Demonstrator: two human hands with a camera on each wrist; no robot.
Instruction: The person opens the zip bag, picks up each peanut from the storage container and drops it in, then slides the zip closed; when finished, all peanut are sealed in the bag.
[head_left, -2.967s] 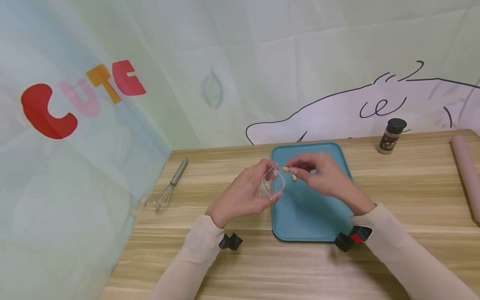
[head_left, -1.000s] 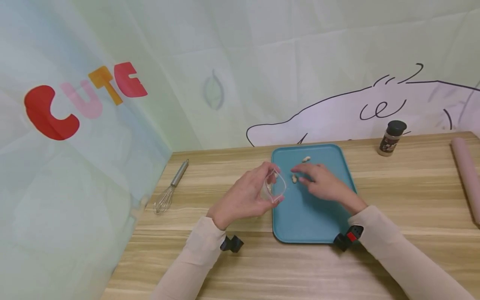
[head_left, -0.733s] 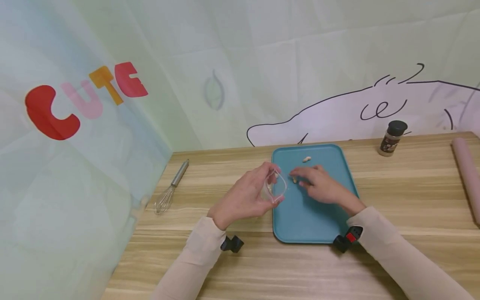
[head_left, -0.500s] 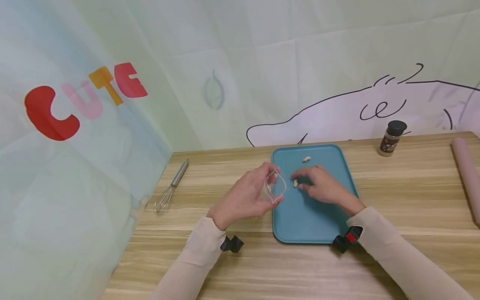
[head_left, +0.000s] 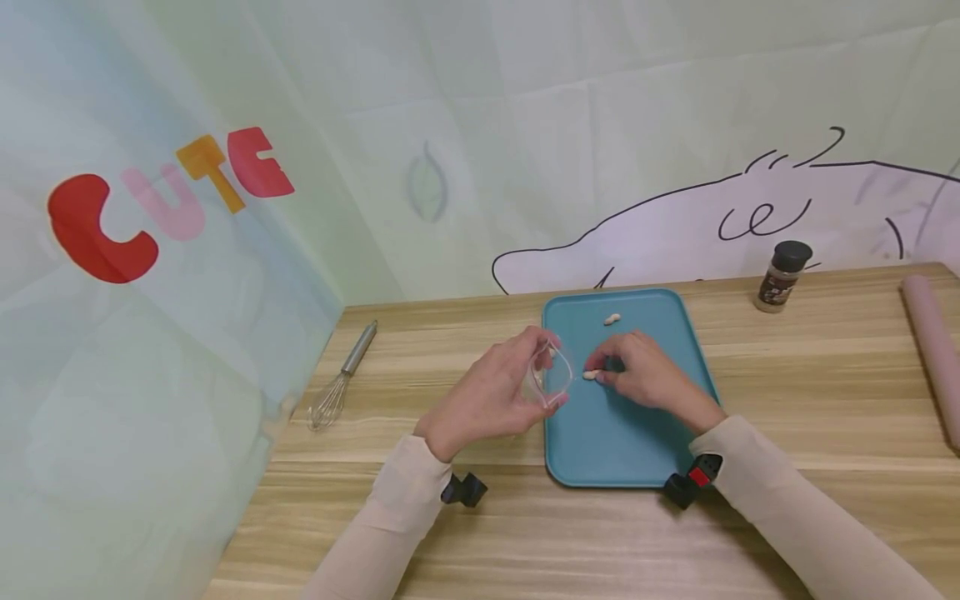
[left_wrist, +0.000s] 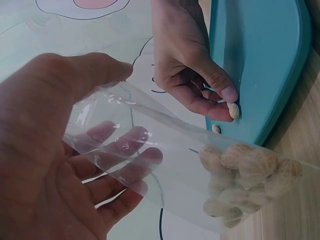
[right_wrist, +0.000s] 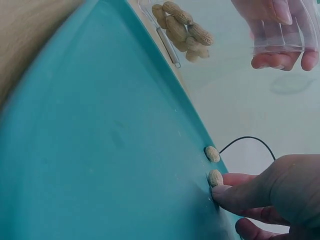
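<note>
My left hand (head_left: 487,387) holds a clear plastic bag (left_wrist: 175,135) with its mouth spread between thumb and fingers. Several unshelled peanuts (left_wrist: 250,170) lie in the bottom of the bag, also seen through its side in the right wrist view. Over the blue tray (head_left: 622,450), my right hand (head_left: 641,367) pinches one peanut (right_wrist: 216,178) between thumb and fingertips, low at the tray surface. Another peanut (head_left: 612,319) lies loose on the tray, farther back than the right hand.
A whisk (head_left: 345,375) lies on the wooden table to the left. A black-capped seasoning jar (head_left: 783,277) stands at the back right. A pinkish roll (head_left: 932,354) lies at the right edge, and a printed cloth (head_left: 450,167) hangs behind the table.
Three seconds ago my right hand held a peanut near the bag's mouth. It then reached empty to the tray, shifted another peanut slightly toward me and now pinches it. The left hand stays put.
</note>
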